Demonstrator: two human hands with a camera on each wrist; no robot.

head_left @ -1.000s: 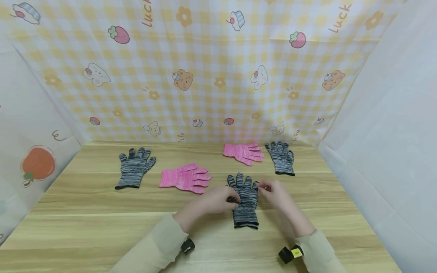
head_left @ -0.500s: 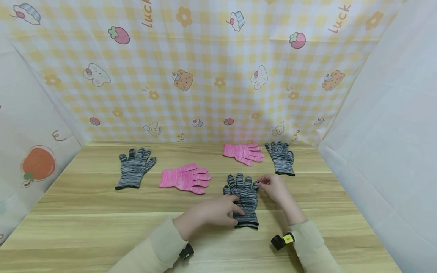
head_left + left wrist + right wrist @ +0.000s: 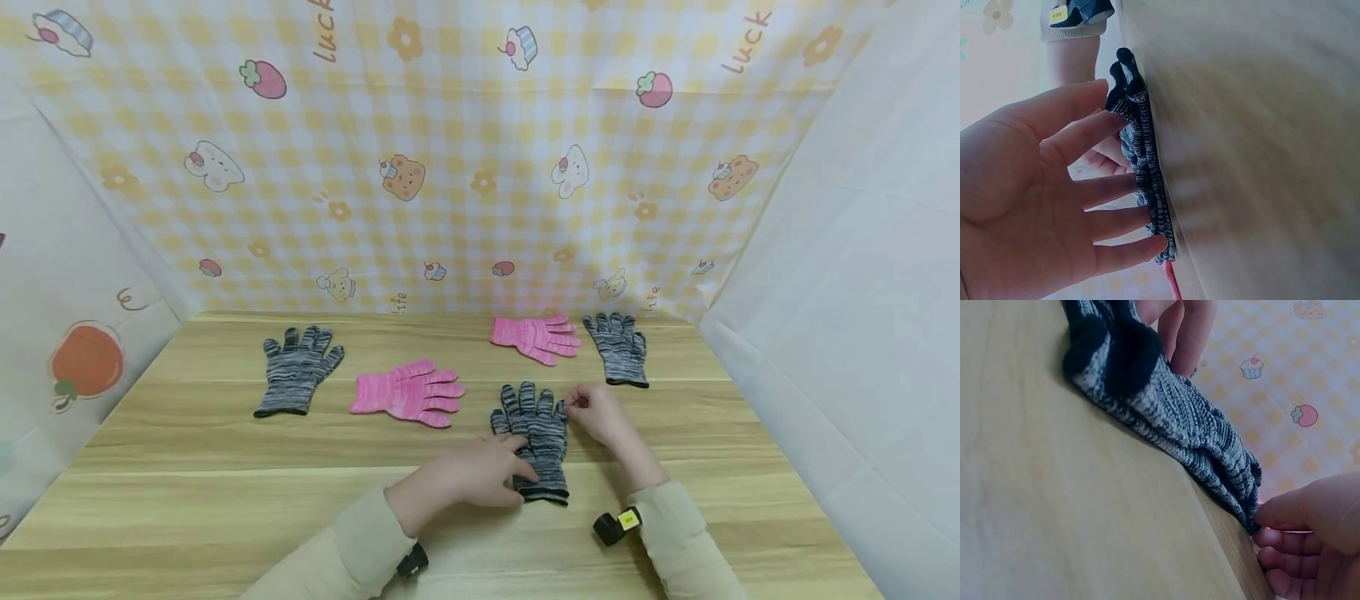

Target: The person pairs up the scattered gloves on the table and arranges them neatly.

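Note:
A grey-and-black striped knit glove (image 3: 546, 446) lies flat on the table, fingers pointing away and dark-edged cuff toward me. My left hand (image 3: 483, 473) is spread over its left side, and in the left wrist view the fairly straight fingers (image 3: 1116, 223) rest against the knit. At the glove's right edge, my right hand (image 3: 597, 412) pinches the tip of its outermost finger. The right wrist view shows that thumb (image 3: 1282, 512) and forefinger meeting at the glove's end, with two dark cuff edges (image 3: 1088, 353) at the near end.
Beyond the hands lie two pink gloves (image 3: 408, 394) (image 3: 536, 337), one left of centre and one at the back. Two more grey striped gloves (image 3: 296, 371) (image 3: 617, 348) lie at the far left and back right. A checked cloth (image 3: 480, 225) hangs behind the wooden table.
My left hand has moved down toward the cuff and spread its fingers, uncovering the glove's thumb on the left. The right hand has shifted slightly up along the glove's outer finger.

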